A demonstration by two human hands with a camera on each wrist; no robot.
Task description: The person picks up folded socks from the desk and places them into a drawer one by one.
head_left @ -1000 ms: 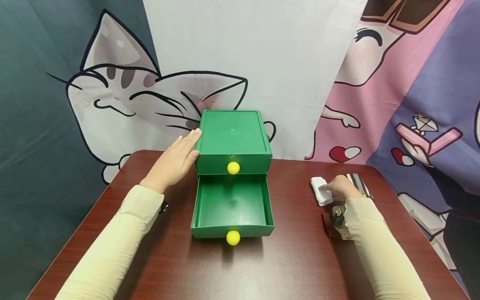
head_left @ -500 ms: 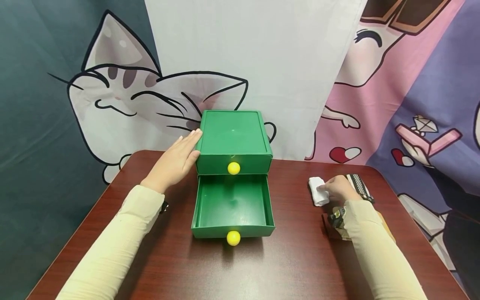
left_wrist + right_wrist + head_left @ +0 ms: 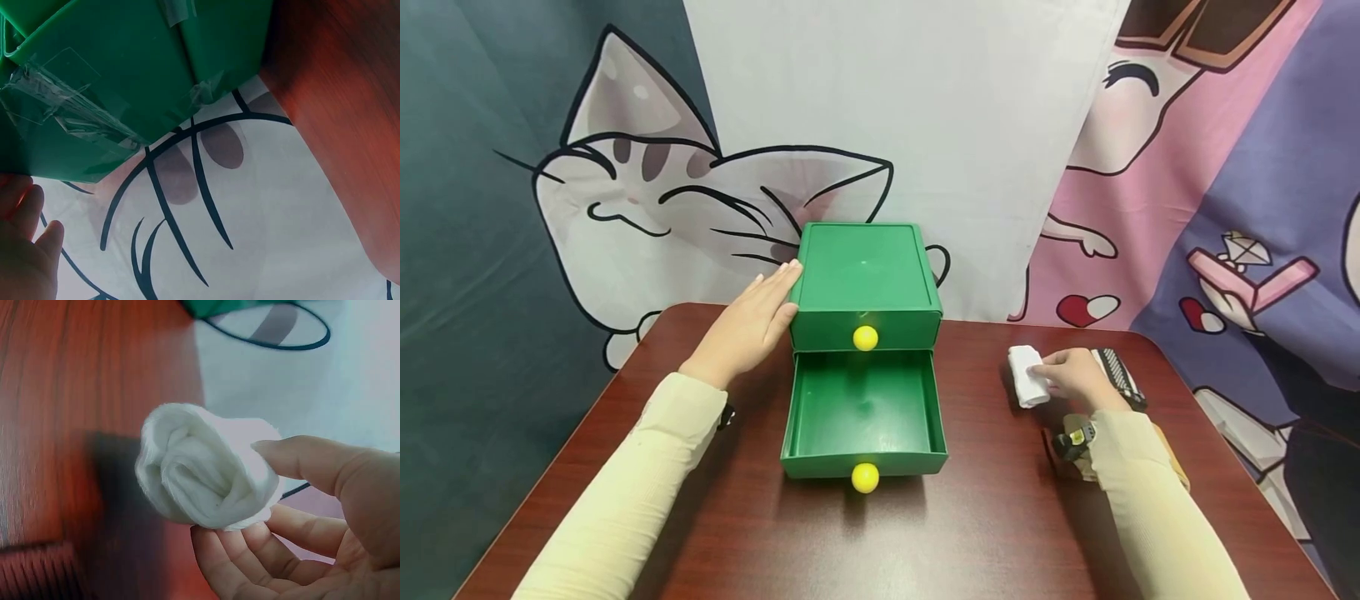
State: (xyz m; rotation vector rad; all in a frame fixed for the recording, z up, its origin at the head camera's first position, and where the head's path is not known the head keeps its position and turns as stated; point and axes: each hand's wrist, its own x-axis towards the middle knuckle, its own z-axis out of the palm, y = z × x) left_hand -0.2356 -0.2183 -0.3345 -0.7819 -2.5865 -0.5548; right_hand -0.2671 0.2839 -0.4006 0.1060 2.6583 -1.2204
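A small green two-drawer cabinet (image 3: 865, 267) stands near the back of the table. Its lower drawer (image 3: 865, 467) is pulled out with a bare interior, while the upper one is closed; each has a yellow round knob. My left hand (image 3: 748, 321) rests with straight fingers against the cabinet's left side, and the left wrist view shows clear tape on the green plastic. Between thumb and fingers my right hand (image 3: 1078, 375) pinches a white rolled-up cloth (image 3: 203, 469), soft and spiralled at its end. In the right wrist view the roll is above the table.
To the right of my right hand lies a black-and-white patterned item (image 3: 1118, 377). Under the right forearm are brown and tan items, partly hidden. The wooden table (image 3: 985, 533) ends at a cartoon-printed fabric backdrop (image 3: 880, 100).
My right hand has turned slightly, and the white roll has shifted left and a little up with it. The left hand keeps its place on the cabinet.
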